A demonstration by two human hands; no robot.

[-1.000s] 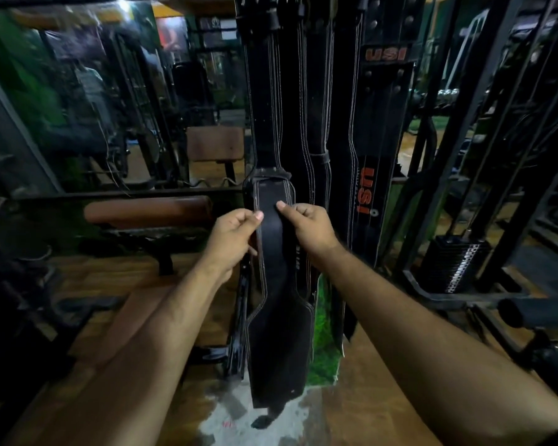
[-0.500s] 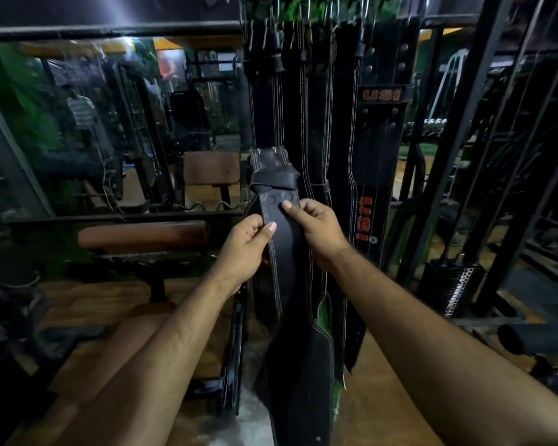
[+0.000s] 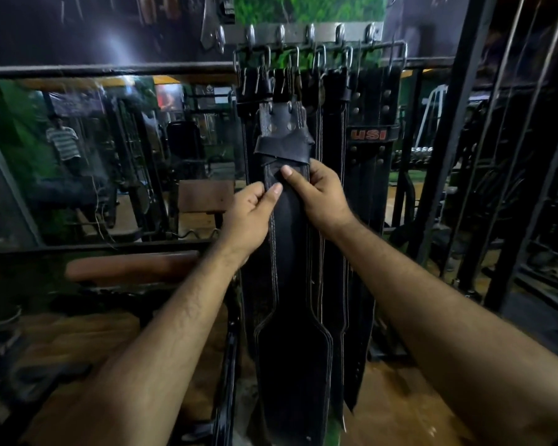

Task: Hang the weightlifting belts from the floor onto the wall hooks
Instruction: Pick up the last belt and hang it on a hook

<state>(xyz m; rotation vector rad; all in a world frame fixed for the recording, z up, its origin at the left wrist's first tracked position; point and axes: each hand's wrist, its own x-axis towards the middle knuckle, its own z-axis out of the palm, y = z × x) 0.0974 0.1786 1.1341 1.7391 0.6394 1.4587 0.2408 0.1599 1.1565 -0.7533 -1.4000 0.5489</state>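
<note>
I hold a black leather weightlifting belt (image 3: 290, 252) upright in front of me. My left hand (image 3: 255, 214) pinches its left edge and my right hand (image 3: 319, 194) grips its right edge, just below the strap loop. The belt's buckle end reaches up close under the metal wall hooks (image 3: 310, 37). Its wide padded part hangs down between my forearms. Several other black belts (image 3: 368, 175) hang from the hook bar behind it, one marked USI.
A mirror wall (image 3: 110, 156) fills the left side, reflecting a person and gym machines. A brown padded bench (image 3: 132, 268) stands low on the left. Black steel rack uprights (image 3: 458, 123) and weight machines crowd the right. The floor is brown.
Both hands have lifted the belt upward, bringing its buckle end near the hooks. My view has tilted up, so the hook bar now shows.
</note>
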